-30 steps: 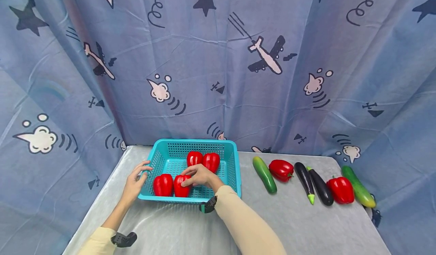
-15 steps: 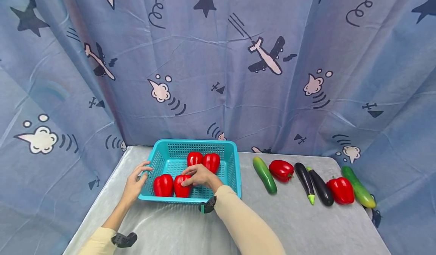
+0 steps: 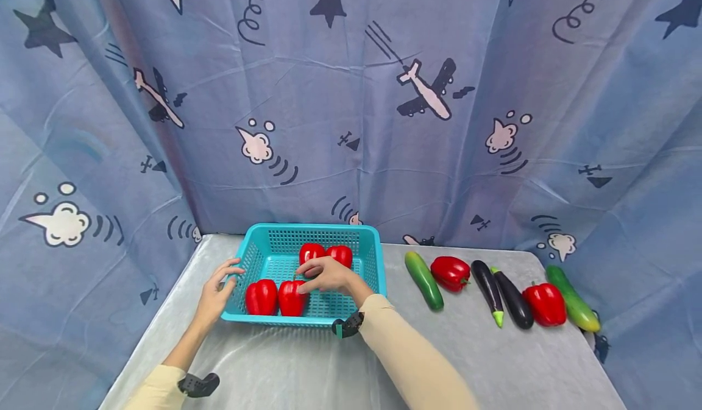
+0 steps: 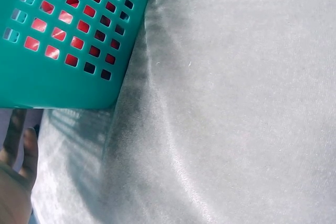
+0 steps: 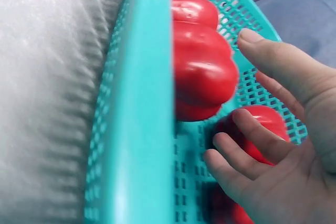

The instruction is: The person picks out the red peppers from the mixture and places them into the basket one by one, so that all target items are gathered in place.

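A teal mesh basket (image 3: pixel 373 264) stands on the grey table (image 3: pixel 285 367) and holds several red peppers: two at the front (image 3: pixel 261 297) (image 3: pixel 291 299) and two at the back (image 3: pixel 310 253) (image 3: pixel 342 254). My right hand (image 3: pixel 328 276) hovers over the basket's middle with relaxed fingers, holding nothing. In the right wrist view my right hand (image 5: pixel 278 145) is spread beside a front pepper (image 5: pixel 202 72), with another pepper (image 5: pixel 265 124) behind the fingers. My left hand (image 3: pixel 218 291) rests against the basket's left wall. The left wrist view shows the basket corner (image 4: pixel 58 82) and my left hand (image 4: pixel 16 177).
To the right of the basket lie a cucumber (image 3: pixel 424 280), a red pepper (image 3: pixel 451 273), two eggplants (image 3: pixel 487 283) (image 3: pixel 515 306), another red pepper (image 3: pixel 546 304) and a second cucumber (image 3: pixel 573 306). A blue printed curtain (image 3: pixel 351 123) closes in the back and sides.
My right hand has let go of the front right pepper and risen a little up and to the right. The left hand and the basket have stayed put.
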A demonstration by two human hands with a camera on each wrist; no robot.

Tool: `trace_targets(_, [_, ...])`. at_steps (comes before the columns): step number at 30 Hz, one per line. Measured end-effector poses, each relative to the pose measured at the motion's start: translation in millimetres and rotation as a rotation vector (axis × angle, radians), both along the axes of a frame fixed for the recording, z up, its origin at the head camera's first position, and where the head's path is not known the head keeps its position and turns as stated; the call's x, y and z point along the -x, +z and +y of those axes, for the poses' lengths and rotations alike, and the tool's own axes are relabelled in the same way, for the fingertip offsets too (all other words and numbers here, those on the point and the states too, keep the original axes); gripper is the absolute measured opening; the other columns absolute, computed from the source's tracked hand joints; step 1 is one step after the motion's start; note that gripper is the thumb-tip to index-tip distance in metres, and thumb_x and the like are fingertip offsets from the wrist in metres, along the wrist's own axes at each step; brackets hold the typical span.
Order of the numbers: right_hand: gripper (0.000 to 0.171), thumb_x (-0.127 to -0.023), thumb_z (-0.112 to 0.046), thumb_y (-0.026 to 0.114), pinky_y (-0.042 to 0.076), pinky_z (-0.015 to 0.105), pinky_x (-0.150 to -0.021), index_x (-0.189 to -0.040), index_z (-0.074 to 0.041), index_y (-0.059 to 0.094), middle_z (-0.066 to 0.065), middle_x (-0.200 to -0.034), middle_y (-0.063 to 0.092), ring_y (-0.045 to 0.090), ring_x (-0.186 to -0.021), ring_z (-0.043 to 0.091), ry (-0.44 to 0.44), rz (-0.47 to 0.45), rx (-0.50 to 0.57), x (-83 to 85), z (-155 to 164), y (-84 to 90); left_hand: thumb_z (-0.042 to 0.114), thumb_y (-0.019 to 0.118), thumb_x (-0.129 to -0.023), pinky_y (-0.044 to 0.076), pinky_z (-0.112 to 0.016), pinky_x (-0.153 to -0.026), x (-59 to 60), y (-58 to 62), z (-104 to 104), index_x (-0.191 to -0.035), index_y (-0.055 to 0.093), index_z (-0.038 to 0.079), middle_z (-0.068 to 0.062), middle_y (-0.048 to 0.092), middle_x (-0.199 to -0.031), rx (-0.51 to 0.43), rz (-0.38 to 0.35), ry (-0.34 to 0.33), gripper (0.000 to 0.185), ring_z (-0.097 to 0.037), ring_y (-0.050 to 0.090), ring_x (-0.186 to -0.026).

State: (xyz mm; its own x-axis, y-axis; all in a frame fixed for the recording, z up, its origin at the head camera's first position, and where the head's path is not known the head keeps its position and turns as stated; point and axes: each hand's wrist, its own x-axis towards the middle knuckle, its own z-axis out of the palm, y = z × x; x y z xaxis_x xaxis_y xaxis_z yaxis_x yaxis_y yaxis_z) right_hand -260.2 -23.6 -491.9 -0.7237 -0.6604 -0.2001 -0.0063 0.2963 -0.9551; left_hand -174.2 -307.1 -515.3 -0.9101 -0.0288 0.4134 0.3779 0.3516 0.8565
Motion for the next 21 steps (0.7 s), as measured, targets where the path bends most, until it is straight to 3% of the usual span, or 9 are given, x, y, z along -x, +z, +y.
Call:
trace_targets(9, [0.045, -0.079, -0.021, 0.076, 0.049, 0.044, -0.079, -0.12, -0.01, 0.059, 0.015, -0.121, 0.055, 0.052, -0.108, 0.026, 0.036, 0.02, 0.033, 1.4, 20.6, 19.5, -0.013, 0.046, -0.09, 0.04, -0.023, -0.076, 2.1, -2.1, -1.5, -0.104, 0.061, -0.007, -0.029, 0.043, -0.13, 0.025, 0.028, -0.012, 0.021, -0.044, 0.037, -0.12])
trace_targets(14, [0.039, -0.083, -0.019, 0.073, 0.049, 0.044, -0.079, -0.118, -0.009, 0.059, 0.012, -0.117, 0.058, 0.054, -0.107, 0.029, 0.036, 0.049, 0.084, -2.5, 31.7, 32.0, -0.015, 0.047, -0.088, 0.041, -0.023, -0.073, -0.5, 2.1, 0.8, -0.103, 0.062, -0.006, -0.03, 0.045, -0.128, 0.019, 0.046, -0.01, 0.022, -0.046, 0.037, -0.119])
trace_targets(21, [0.039, -0.085, -0.022, 0.071, 0.049, 0.041, -0.079, -0.119, -0.006, 0.059, 0.015, -0.118, 0.057, 0.055, -0.105, 0.028, -0.019, 0.065, 0.184, -9.7, 51.7, 38.9, -0.015, 0.048, -0.088, 0.042, -0.024, -0.068, -2.2, 4.4, 2.1, -0.102, 0.061, -0.008, -0.028, 0.045, -0.129, -0.006, 0.02, -0.012, 0.02, -0.044, 0.038, -0.12])
